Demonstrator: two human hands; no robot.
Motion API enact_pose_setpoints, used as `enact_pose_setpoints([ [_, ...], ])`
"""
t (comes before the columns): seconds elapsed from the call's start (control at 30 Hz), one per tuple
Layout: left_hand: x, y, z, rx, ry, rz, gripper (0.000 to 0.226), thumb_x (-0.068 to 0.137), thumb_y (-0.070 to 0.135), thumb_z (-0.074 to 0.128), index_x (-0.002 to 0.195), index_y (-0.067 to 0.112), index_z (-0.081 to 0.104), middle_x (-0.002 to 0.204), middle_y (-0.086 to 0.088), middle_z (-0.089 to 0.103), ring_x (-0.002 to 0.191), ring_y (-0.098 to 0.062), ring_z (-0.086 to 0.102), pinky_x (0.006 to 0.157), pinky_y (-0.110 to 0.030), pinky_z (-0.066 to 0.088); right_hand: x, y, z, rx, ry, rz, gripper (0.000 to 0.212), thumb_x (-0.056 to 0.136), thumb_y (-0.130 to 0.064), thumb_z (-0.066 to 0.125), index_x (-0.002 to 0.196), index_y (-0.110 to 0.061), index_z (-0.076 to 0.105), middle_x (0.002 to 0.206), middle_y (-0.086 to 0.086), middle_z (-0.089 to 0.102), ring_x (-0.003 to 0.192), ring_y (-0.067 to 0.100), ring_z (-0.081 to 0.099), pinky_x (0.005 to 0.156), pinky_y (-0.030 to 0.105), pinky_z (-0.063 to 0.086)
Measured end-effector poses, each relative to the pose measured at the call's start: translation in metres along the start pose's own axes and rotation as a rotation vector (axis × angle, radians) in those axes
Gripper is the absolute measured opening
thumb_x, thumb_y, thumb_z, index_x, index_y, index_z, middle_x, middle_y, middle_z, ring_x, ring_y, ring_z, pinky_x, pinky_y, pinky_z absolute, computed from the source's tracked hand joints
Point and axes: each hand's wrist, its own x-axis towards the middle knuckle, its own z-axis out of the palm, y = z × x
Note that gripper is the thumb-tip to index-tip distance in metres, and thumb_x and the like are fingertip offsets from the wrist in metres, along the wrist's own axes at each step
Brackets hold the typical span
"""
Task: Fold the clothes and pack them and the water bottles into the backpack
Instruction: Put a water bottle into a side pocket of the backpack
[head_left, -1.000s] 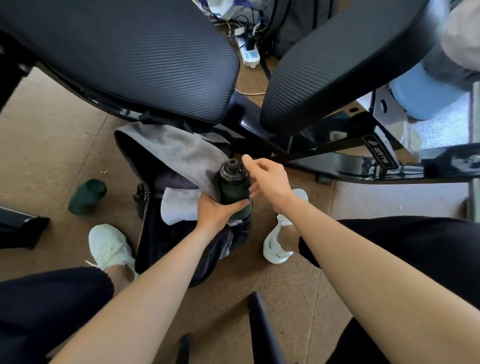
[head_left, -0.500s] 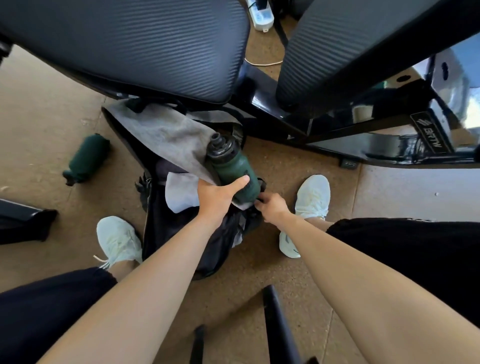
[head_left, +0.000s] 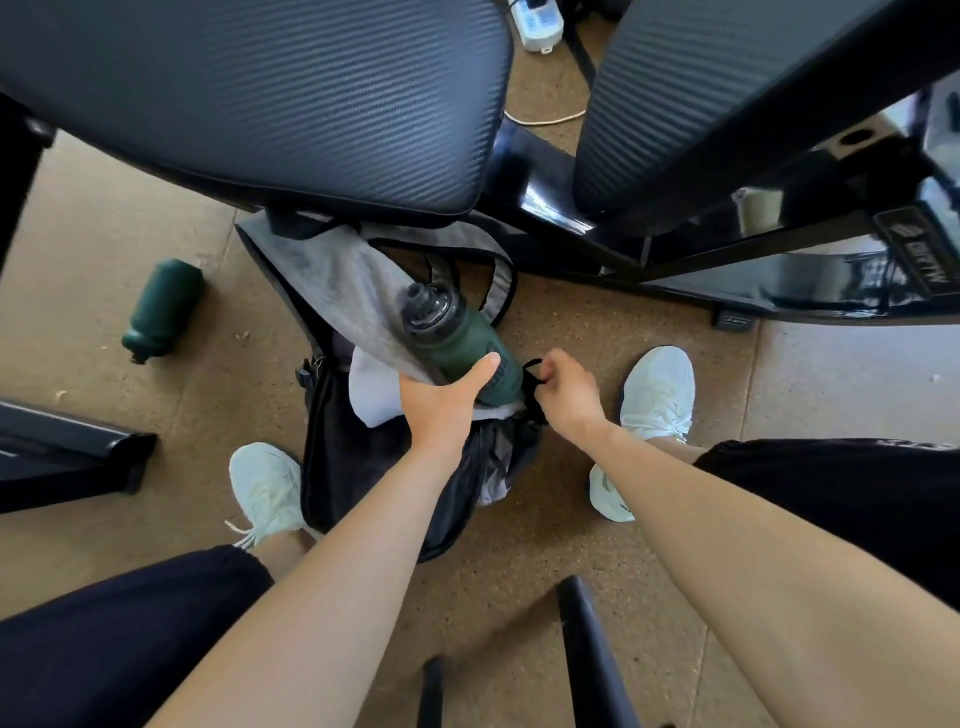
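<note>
A black backpack (head_left: 363, 467) lies open on the floor between my feet. A grey cloth (head_left: 337, 286) and a white cloth (head_left: 371, 392) show in its mouth. My left hand (head_left: 441, 405) grips a dark green water bottle (head_left: 457, 343), tilted with its black cap pointing up and left, its base low at the backpack's right side. My right hand (head_left: 566, 389) pinches a black loop of the backpack (head_left: 532, 376) just right of the bottle's base. A second green bottle (head_left: 163, 309) lies on its side on the floor to the left.
Two black ribbed bench pads (head_left: 260, 93) hang over the backpack's far end, on a black metal frame (head_left: 675, 265). My white shoes (head_left: 267, 491) flank the backpack. A power strip (head_left: 537, 23) and cable lie beyond. A dark bar (head_left: 67, 447) sits at left.
My right hand left the bottle's cap, dropped to the backpack's right edge and took hold of a black loop. The left hand kept the bottle, tilting it more and lowering its base.
</note>
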Motion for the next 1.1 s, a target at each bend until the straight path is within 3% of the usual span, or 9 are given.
enact_pose_setpoints([
  [0.1,-0.003,0.005,0.007,0.027,0.005,-0.014,0.089,0.061,0.033,0.098,0.138,0.019,0.056,0.129,0.007,0.069,0.117,-0.007,0.067,0.104,-0.039,0.055,-0.019,-0.007,0.005,0.146,-0.121,-0.117,0.065,0.097,0.006,0.045,0.146,-0.037,0.047,0.132,-0.004,0.062,0.118,0.015,0.058,0.104,0.032,0.049],
  [0.2,-0.006,0.011,0.006,0.127,0.014,0.002,0.086,0.061,0.042,0.095,0.135,0.025,0.053,0.128,0.011,0.067,0.118,-0.007,0.064,0.105,-0.039,0.054,-0.027,-0.015,0.004,0.077,-0.224,-0.202,0.091,0.098,0.003,0.043,0.153,-0.061,0.011,0.144,0.002,0.059,0.126,0.024,0.06,0.111,0.04,0.047],
  [0.33,-0.019,0.026,-0.003,0.286,0.19,0.059,0.117,0.054,0.062,0.091,0.15,0.024,0.036,0.144,0.006,0.05,0.132,-0.015,0.052,0.109,-0.045,0.049,-0.032,-0.025,-0.001,-0.06,-0.242,-0.299,0.094,0.098,0.003,0.041,0.153,-0.063,0.001,0.133,0.008,0.066,0.105,0.029,0.068,0.099,0.043,0.054],
  [0.43,-0.031,0.041,-0.012,0.717,0.435,0.338,0.135,0.053,0.064,0.091,0.157,0.015,0.02,0.152,-0.011,0.032,0.14,-0.032,0.031,0.115,-0.053,0.034,-0.032,-0.028,-0.001,-0.112,-0.24,-0.34,0.097,0.098,0.004,0.038,0.148,-0.069,-0.002,0.125,0.01,0.07,0.092,0.029,0.07,0.093,0.044,0.056],
  [0.57,-0.026,0.069,-0.018,1.012,0.261,0.504,0.138,0.055,0.061,0.09,0.16,0.019,0.012,0.158,-0.008,0.03,0.142,-0.029,0.032,0.112,-0.047,0.033,-0.035,-0.03,0.002,-0.143,-0.246,-0.36,0.097,0.098,0.005,0.038,0.15,-0.066,-0.003,0.123,0.011,0.069,0.091,0.029,0.069,0.092,0.042,0.057],
  [0.67,-0.013,0.086,-0.017,0.834,0.11,0.342,0.121,0.067,0.066,0.082,0.16,0.026,0.016,0.154,-0.001,0.033,0.14,-0.02,0.041,0.098,-0.037,0.042,-0.035,-0.027,0.001,-0.16,-0.253,-0.368,0.102,0.097,0.005,0.038,0.144,-0.073,-0.008,0.128,0.013,0.067,0.099,0.032,0.068,0.094,0.046,0.056],
  [0.8,0.002,0.1,-0.017,0.874,0.096,0.191,0.08,0.07,0.066,0.078,0.133,0.023,0.053,0.127,0.001,0.054,0.112,-0.02,0.058,0.085,-0.036,0.048,-0.036,-0.024,0.0,-0.127,-0.256,-0.338,0.101,0.098,0.005,0.041,0.147,-0.071,-0.004,0.128,0.013,0.065,0.103,0.031,0.068,0.095,0.047,0.057],
  [0.93,-0.009,0.098,-0.017,0.615,0.115,0.214,0.06,0.067,0.062,0.083,0.11,0.025,0.062,0.106,0.008,0.068,0.1,-0.017,0.066,0.088,-0.037,0.055,-0.036,-0.027,0.002,0.085,-0.088,-0.17,0.07,0.097,0.002,0.053,0.156,-0.031,0.032,0.134,0.015,0.062,0.123,0.034,0.059,0.104,0.043,0.05],
  [1.1,-0.02,0.065,0.005,0.01,0.04,-0.187,0.06,0.078,0.034,0.088,0.123,0.01,0.057,0.116,-0.004,0.069,0.102,-0.021,0.072,0.074,-0.033,0.064,-0.035,-0.023,0.009,0.3,-0.01,0.159,0.036,0.094,-0.006,0.066,0.129,-0.004,0.057,0.126,0.014,0.067,0.122,0.032,0.061,0.102,0.043,0.051],
])
